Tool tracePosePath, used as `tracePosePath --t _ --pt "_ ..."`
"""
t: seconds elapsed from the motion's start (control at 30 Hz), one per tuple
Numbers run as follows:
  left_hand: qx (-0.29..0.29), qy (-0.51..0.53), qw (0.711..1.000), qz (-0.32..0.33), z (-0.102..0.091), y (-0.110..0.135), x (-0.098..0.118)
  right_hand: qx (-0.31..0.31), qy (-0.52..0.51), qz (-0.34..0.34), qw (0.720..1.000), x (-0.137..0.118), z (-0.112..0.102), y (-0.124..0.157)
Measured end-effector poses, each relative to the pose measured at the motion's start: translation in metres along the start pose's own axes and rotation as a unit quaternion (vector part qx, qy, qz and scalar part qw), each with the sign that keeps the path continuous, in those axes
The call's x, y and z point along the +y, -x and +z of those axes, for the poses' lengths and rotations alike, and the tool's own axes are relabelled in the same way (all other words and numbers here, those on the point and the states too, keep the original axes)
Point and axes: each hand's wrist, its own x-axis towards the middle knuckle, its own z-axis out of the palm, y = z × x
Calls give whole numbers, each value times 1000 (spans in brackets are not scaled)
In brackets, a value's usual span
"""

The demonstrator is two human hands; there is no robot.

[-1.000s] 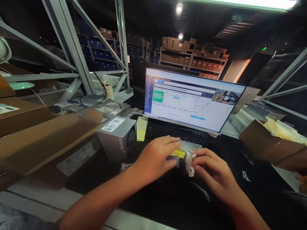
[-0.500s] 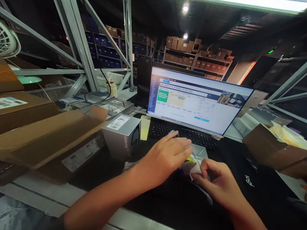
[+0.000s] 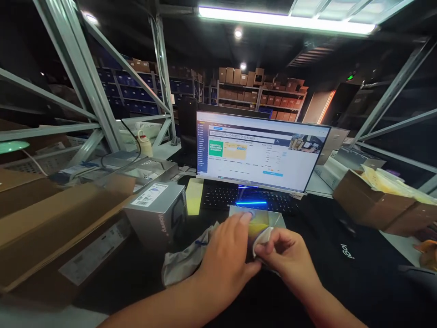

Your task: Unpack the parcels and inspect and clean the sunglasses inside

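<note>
My right hand [image 3: 288, 255] pinches the edge of a soft white pouch [image 3: 262, 239] between thumb and fingers. A yellow item [image 3: 257, 228] shows at the pouch's mouth. Close beside it, my left hand [image 3: 227, 253] is closed with its fingers curled forward, and its back hides what lies in its grip. Behind both hands stands an open silver box [image 3: 277, 219], partly covered by them. A grey fabric pouch [image 3: 186, 262] with a dark blue cord lies on the black mat, beside my left wrist.
A closed grey product box [image 3: 153, 223] with a label stands at left, next to a large open carton [image 3: 78, 228]. A yellow paper strip [image 3: 195, 197], a keyboard [image 3: 220, 197] and a monitor [image 3: 254, 152] are ahead. Another carton [image 3: 372, 205] holding yellow packs is at right.
My left hand has drawn back from over the silver box, and its fingers have curled in. A blue light now shows over the keyboard. The view has shifted, uncovering more grey pouch.
</note>
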Motion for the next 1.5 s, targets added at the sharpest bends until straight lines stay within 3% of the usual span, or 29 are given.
tracePosePath --t 0.17,0.33,0.4,0.53,0.7,0.83,1.07,1.33,1.5 --pt "62 -58 996 31 9 1 -2 17 160 -133 978 -6 6 6" --pt "60 -30 998 11 12 1 -4 13 141 -166 976 -12 5 9" --pt "46 -6 999 19 11 1 -5 10 110 -134 985 -13 3 10" --pt "-26 64 996 55 3 -4 -10 23 -3 5 1000 -14 -3 8" --pt "-111 95 987 70 -13 -10 -19 31 -104 105 988 -18 -10 1" --pt "-138 76 982 107 -22 -15 -27 21 -211 137 968 -22 -19 -6" --pt "-95 60 977 181 -19 -24 -36 46 -314 134 939 -27 -23 -9" --pt "-47 45 996 58 7 -7 -20 82 -309 115 940 -16 1 1" --pt "62 12 992 111 9 -4 -20 34 -266 106 957 -14 4 5"
